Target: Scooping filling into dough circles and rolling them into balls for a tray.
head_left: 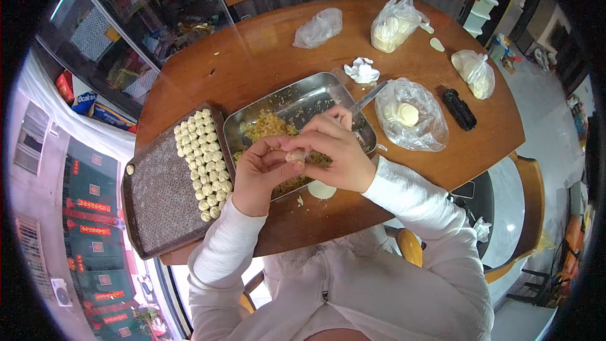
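Over the near part of a steel tray (328,82) my two hands meet. My left hand (262,167) and my right hand (338,151) pinch a small dumpling (295,156) between their fingertips; the fingers cover much of it. A flat metal utensil (369,98) juts out beyond my right hand's fingers, across the tray's rim; I cannot tell whether that hand grips it. Yellowish crumbly filling (268,126) lies in the steel tray. Just below the tray's near edge, a round dough wrapper (322,189) rests on the table.
At left, a dark baking tray (161,192) carries rows of shaped dumplings (202,158). To the right, an opened plastic bag (410,120) holds round wrappers, beside a black object (459,110). Farther back are filled bags (394,25), (475,74) and crumpled white tissue (362,71).
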The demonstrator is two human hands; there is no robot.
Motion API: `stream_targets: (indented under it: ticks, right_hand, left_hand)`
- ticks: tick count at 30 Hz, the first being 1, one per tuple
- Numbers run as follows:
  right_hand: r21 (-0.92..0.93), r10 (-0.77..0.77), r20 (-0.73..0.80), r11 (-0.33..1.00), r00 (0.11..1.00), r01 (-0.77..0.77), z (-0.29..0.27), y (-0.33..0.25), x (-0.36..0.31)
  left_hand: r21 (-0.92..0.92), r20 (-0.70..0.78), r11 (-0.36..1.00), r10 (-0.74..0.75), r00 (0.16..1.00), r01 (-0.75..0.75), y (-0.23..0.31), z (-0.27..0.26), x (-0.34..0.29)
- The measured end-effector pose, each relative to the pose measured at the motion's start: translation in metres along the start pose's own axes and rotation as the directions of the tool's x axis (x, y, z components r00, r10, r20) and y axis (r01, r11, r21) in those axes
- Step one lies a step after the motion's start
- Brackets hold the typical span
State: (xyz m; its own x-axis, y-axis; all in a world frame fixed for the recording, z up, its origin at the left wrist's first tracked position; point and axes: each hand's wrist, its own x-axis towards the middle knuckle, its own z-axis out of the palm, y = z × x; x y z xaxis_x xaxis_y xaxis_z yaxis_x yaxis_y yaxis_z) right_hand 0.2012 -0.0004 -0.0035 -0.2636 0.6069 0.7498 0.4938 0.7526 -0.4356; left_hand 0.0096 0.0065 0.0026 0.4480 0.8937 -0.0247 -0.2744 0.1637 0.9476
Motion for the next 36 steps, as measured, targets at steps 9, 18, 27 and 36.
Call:
stream_targets:
  ticks: [9, 18, 27, 36]
  right_hand:
    - [-0.011, -0.02, 0.069, 1.0, 0.997, 0.021, -0.007, 0.001, -0.001]
    - [0.048, -0.022, 0.084, 0.999, 0.996, 0.018, -0.009, 0.0, 0.0]
    - [0.121, 0.099, 0.129, 0.986, 0.987, -0.115, -0.017, -0.005, 0.003]
    - [0.059, -0.015, 0.074, 0.998, 0.997, 0.011, -0.022, 0.0, 0.001]
  left_hand:
    - [0.003, 0.003, 0.999, -0.037, 0.999, 0.037, 0.002, 0.001, -0.002]
    - [-0.026, 0.001, 0.999, -0.037, 0.999, 0.037, -0.002, -0.002, 0.0]
    - [-0.036, -0.053, 0.997, -0.065, 0.996, 0.063, 0.004, 0.004, -0.002]
    - [0.048, -0.014, 0.997, 0.063, 0.998, -0.063, -0.005, -0.005, 0.0]
